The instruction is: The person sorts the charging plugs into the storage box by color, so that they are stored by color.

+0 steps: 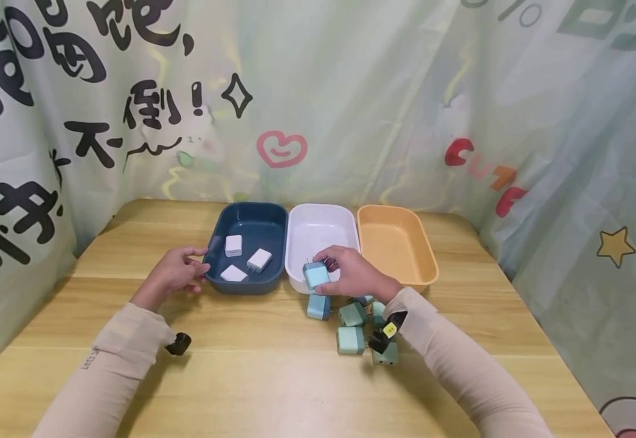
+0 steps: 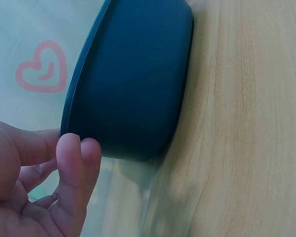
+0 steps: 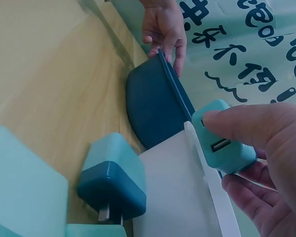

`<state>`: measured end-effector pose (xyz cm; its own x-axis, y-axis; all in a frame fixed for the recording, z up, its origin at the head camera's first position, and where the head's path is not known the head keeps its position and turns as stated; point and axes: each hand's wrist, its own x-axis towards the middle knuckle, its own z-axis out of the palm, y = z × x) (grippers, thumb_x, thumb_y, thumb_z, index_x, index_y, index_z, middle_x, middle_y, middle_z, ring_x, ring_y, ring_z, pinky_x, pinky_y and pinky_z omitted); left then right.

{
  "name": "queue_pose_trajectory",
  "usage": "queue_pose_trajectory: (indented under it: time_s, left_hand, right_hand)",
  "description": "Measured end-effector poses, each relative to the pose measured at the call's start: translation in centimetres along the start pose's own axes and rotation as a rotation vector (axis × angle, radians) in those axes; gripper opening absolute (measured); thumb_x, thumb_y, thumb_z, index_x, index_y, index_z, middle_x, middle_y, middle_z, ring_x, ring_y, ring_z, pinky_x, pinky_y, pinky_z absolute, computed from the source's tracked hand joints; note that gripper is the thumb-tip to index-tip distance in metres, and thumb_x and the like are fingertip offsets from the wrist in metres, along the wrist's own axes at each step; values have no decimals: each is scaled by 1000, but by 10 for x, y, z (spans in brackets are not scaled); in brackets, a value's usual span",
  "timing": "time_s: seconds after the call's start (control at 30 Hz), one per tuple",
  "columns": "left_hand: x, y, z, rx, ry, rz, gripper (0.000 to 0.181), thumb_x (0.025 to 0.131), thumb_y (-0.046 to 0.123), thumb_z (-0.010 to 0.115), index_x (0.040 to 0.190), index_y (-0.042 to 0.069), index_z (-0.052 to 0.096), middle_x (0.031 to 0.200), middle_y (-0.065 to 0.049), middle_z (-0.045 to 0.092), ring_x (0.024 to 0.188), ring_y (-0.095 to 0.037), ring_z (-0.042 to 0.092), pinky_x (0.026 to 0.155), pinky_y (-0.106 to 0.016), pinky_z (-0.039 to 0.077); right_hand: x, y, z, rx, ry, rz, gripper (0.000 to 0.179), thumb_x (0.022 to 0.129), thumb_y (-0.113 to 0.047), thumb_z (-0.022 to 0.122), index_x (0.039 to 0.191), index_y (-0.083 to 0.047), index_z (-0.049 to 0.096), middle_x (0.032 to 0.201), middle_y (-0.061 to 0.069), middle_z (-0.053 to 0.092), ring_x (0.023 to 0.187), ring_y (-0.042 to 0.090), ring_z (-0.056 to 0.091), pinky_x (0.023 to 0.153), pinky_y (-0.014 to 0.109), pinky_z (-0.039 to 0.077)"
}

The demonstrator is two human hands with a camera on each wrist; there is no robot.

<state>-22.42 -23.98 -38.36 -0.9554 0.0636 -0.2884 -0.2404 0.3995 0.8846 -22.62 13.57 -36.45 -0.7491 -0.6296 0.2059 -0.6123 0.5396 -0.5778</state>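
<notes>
My right hand (image 1: 354, 272) pinches a light-blue USB wall charger (image 1: 316, 277) between thumb and fingers, over the front of the white bin (image 1: 323, 228). In the right wrist view the USB slot of this charger (image 3: 227, 157) faces the camera. At the left, my left hand (image 1: 178, 271) grips the rim of the navy-blue bin (image 1: 253, 286) with thumb and fingertips. Three white chargers (image 1: 233, 245) lie inside that bin. Close under my right hand is another blue charger (image 1: 318, 307) on the table, with several greenish chargers (image 1: 350, 340) beside it, some partly hidden by my wrist.
An orange bin (image 1: 397, 243) stands to the right of the white one, all three bins in a row. The wooden table (image 1: 252, 377) reaches back to a printed curtain (image 1: 345, 109), which also hangs along both sides.
</notes>
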Motion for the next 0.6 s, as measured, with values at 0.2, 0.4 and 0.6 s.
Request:
queue_pose_trajectory:
  time_s: [0.2, 0.4, 0.6]
  left_hand:
    - [1, -1, 0, -3, 6, -12, 57, 97, 5, 57, 149, 0, 33, 116, -25, 52, 83, -27, 61, 64, -34, 57]
    - [0, -2, 1, -5, 8, -11, 58, 97, 5, 58, 149, 1, 34, 116, -25, 53, 83, -28, 61, 64, -34, 57]
    - [-1, -1, 0, -7, 12, -8, 57, 97, 5, 57, 149, 1, 34, 115, -24, 52, 83, -29, 60, 64, -34, 57]
  right_hand:
    - [8, 5, 0, -19, 36, 6, 50, 71, -20, 87, 111, -1, 65, 100, 6, 64, 85, 17, 59, 77, 33, 54]
    - [14, 8, -3, -19, 46, 42, 51, 70, -21, 88, 111, -1, 65, 99, 6, 64, 83, 19, 59, 78, 35, 53]
    - [22, 14, -5, -5, 53, 69, 51, 70, -20, 88, 110, -1, 65, 99, 8, 64, 85, 22, 61, 79, 36, 53]
